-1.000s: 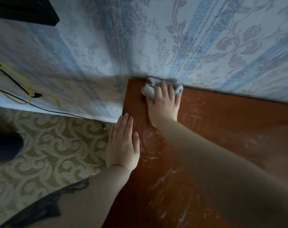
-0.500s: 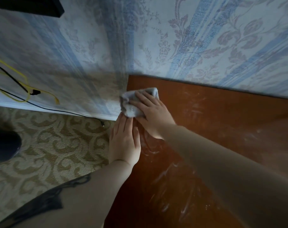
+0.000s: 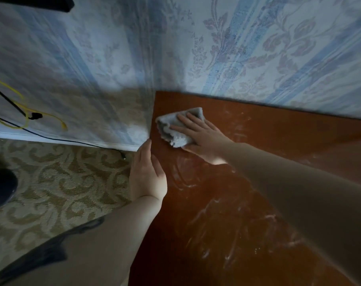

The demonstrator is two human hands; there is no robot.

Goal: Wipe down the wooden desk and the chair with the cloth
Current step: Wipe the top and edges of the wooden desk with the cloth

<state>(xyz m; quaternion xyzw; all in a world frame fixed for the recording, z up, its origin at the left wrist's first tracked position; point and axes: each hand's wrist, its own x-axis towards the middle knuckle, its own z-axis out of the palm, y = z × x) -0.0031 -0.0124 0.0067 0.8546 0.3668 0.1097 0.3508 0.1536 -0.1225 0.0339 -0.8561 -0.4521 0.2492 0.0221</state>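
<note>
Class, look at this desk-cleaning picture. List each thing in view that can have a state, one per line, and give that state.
Crumpled grey cloth: bunched, flat on the desk near its far left corner, under the right hand.
Reddish-brown wooden desk: streaked with pale smears.
Right hand: fingers straight, pressing the cloth.
Left hand: fingers straight, resting on the desk's left edge.
Yellow cable: hanging loose against the wall.

A crumpled grey cloth point(image 3: 176, 129) lies on the reddish-brown wooden surface point(image 3: 258, 182) (streaked pale) near its far-left corner.
</note>
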